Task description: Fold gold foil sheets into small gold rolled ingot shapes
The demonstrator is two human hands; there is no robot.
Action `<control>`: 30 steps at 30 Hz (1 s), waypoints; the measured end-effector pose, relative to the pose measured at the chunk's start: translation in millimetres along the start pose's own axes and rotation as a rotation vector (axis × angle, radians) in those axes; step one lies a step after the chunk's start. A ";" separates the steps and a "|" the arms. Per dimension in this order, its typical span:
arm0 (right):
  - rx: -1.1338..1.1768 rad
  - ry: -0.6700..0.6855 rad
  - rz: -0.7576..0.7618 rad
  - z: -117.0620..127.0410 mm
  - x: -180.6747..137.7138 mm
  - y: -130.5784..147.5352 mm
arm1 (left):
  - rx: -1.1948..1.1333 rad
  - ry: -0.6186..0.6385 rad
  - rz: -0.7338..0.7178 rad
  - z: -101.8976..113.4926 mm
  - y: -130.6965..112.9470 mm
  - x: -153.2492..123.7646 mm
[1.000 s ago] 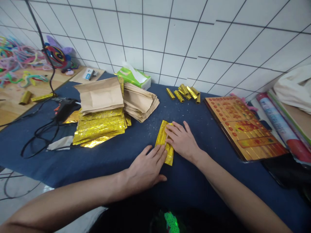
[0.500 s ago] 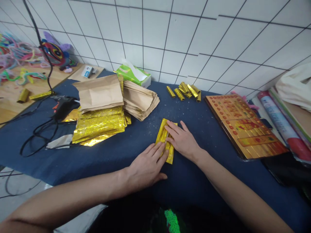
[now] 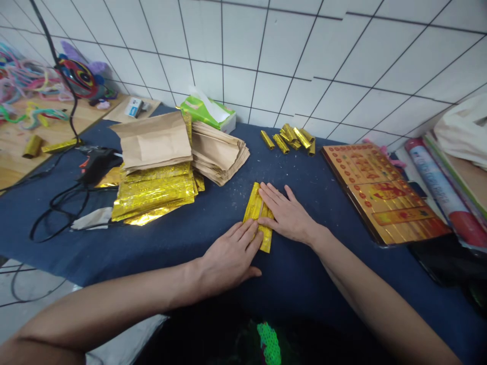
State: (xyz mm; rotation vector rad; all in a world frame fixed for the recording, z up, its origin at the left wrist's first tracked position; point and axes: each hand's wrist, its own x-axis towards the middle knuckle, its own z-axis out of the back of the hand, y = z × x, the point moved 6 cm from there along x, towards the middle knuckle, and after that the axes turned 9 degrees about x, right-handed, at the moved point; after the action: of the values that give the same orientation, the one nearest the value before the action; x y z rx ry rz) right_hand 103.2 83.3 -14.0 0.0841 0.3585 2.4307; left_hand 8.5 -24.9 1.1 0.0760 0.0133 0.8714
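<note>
A folded strip of gold foil paper lies on the dark blue tablecloth in front of me, with a lengthwise seam down its middle. My left hand rests flat on its lower left part, fingers stretched out and thumb apart. On its right side lies my right hand, palm down with fingers extended and the thumb reaching across the seam. Both hands press on the paper without gripping it; they cover much of its middle. Farther back, near the wall, sits a small heap of rolled gold paper tubes.
At left are stacked gold foil sheets under brown paper, beside more brown paper. A black glue gun and cable lie farther left. A green tissue box stands behind; a gold printed pack lies right.
My right hand has shifted slightly on the strip, its fingers lying flatter along the right side. The left hand stays nearly in place. The view has tilted a little.
</note>
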 end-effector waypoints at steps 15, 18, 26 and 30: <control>-0.015 -0.025 0.049 -0.6 0.9 1.6 | -0.009 -0.009 -0.016 1.5 0.1 -1.1; 0.010 -0.027 0.040 0.4 2.1 0.8 | -0.005 -0.020 -0.015 1.5 -0.2 -0.7; 0.167 -0.173 0.032 26.6 -4.1 19.1 | -0.011 -0.027 -0.012 -0.5 -0.7 -0.1; 0.210 0.032 0.200 9.1 -7.4 55.2 | -0.051 -0.010 0.005 -1.1 -0.1 1.5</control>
State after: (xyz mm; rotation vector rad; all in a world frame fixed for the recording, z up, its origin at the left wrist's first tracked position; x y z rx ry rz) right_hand 76.3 40.1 10.4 0.1808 0.6470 2.5858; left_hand 9.5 -23.8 0.0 0.0325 -0.0185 0.8760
